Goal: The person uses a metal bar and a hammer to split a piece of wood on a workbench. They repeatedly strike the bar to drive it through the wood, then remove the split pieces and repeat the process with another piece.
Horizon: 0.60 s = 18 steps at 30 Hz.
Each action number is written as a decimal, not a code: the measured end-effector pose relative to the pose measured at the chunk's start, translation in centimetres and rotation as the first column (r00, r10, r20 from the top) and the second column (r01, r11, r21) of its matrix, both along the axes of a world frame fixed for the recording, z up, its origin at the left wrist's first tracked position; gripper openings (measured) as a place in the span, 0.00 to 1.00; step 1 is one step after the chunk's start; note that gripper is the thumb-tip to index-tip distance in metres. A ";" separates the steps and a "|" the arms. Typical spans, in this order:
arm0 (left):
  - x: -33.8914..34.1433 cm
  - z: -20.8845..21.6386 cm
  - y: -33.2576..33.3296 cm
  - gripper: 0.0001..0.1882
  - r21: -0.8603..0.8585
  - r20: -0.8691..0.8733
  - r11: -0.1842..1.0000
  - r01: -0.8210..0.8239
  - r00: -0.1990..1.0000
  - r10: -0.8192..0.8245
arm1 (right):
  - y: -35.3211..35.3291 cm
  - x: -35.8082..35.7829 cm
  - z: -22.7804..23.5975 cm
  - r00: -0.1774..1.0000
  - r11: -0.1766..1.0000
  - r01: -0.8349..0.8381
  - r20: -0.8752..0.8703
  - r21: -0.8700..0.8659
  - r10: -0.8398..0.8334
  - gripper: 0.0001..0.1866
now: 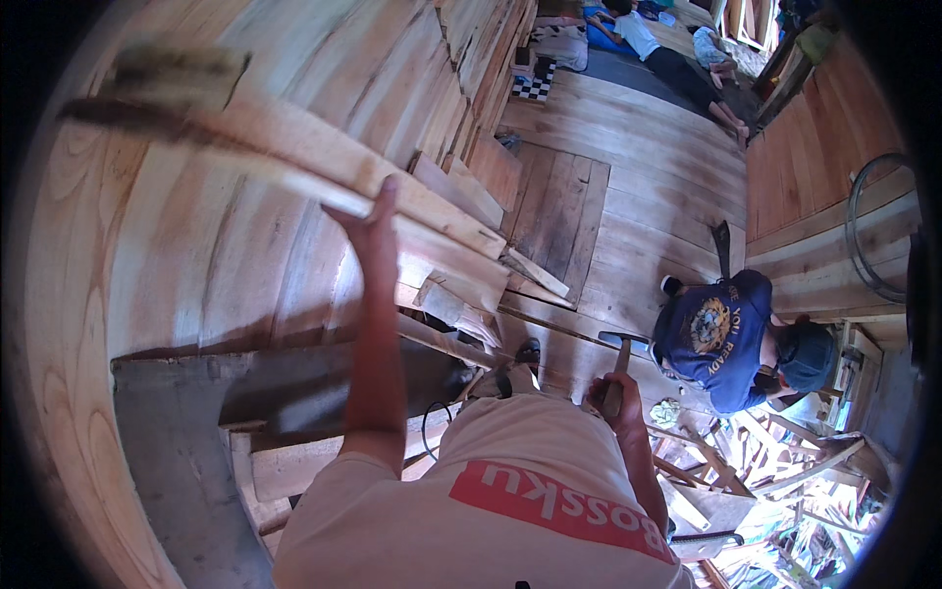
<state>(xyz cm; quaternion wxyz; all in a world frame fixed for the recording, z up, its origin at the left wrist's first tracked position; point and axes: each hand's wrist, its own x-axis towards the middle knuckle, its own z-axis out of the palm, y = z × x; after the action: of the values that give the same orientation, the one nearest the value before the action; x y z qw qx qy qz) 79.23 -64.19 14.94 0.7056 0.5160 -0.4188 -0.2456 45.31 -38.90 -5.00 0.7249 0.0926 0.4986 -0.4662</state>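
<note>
My left hand point(371, 228) is raised and grips the edge of a long wooden board point(334, 152), its thumb and fingers apart around that edge. The board slants across the plank wall point(294, 59), and its upper left end is blurred. Low on my right side, my right hand point(618, 401) is closed around the handle of a hammer point(624, 341). The hammer's metal head points upward, away from my body. Several shorter wood offcuts point(471, 191) lean by the wall, past the board's lower right end.
A co-worker in a dark blue shirt point(711, 334) and cap crouches at my right. Beyond, a person point(667, 64) lies on the plank floor point(667, 187), near another person point(711, 49). Scrap wood point(726, 461) is heaped at the lower right. A wheel rim point(859, 231) hangs on the right wall.
</note>
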 end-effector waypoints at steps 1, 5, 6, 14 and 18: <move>-1.6 0.6 -0.3 0.50 -0.032 0.000 0.999 0.001 1.000 -0.001 | -0.4 -0.1 0.0 1.000 1.000 0.000 0.012 0.013 -0.001 0.11; -5.7 1.0 -2.6 0.60 -0.088 0.049 0.995 0.056 0.997 -0.051 | -1.1 0.2 1.0 0.999 1.000 0.005 0.047 -0.009 -0.005 0.10; -6.6 1.2 -2.7 0.62 -0.090 0.073 0.993 0.079 0.995 -0.072 | -1.0 0.4 0.8 0.999 1.000 0.001 0.042 -0.008 -0.001 0.11; -9.6 -1.4 -1.5 0.61 0.006 0.039 0.943 0.332 0.943 -0.332 | 3.6 0.4 -1.5 0.963 0.831 -0.176 -0.268 -0.527 0.034 0.15; -8.2 -9.4 -0.8 0.62 0.083 0.038 0.907 0.412 0.909 -0.416 | 4.7 0.3 -2.0 0.795 0.711 -0.415 -0.606 -0.567 -0.019 0.19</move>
<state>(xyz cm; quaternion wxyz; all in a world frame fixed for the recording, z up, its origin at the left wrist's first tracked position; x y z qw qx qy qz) 71.05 -65.02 5.56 0.6064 0.4474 -0.5286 -0.3906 45.61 -34.18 -6.96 0.5716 -0.3779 0.4946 -0.5347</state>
